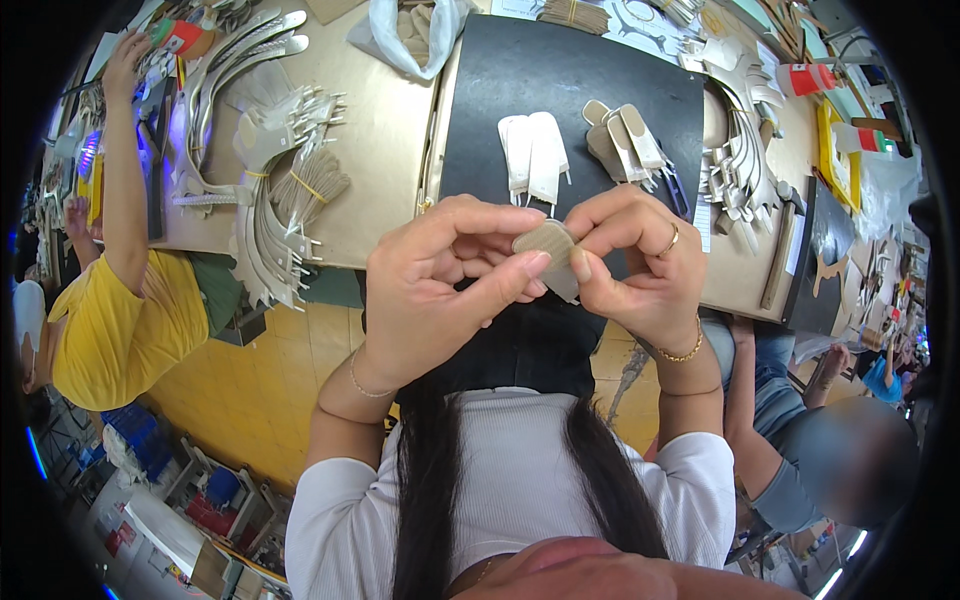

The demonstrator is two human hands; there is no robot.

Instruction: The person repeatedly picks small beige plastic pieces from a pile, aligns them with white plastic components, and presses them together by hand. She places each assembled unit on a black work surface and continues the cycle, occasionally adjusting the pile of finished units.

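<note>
Both hands meet above the table's near edge around a small beige, rounded cardboard piece (552, 250). My left hand (440, 285) pinches its lower edge between thumb and forefinger. My right hand (640, 262), wearing a ring and a gold bracelet, grips its right side with the fingers curled. On the black mat (500, 100) behind them lie white cut pieces (533, 152) and a fanned stack of beige pieces (622, 140).
Bundles of curved white cardboard strips (275, 165) cover the brown table at left, more strips (740, 150) lie at right. A plastic bag (410, 35) sits at the back. A person in yellow (120, 300) works at left; another person (800, 430) sits at right.
</note>
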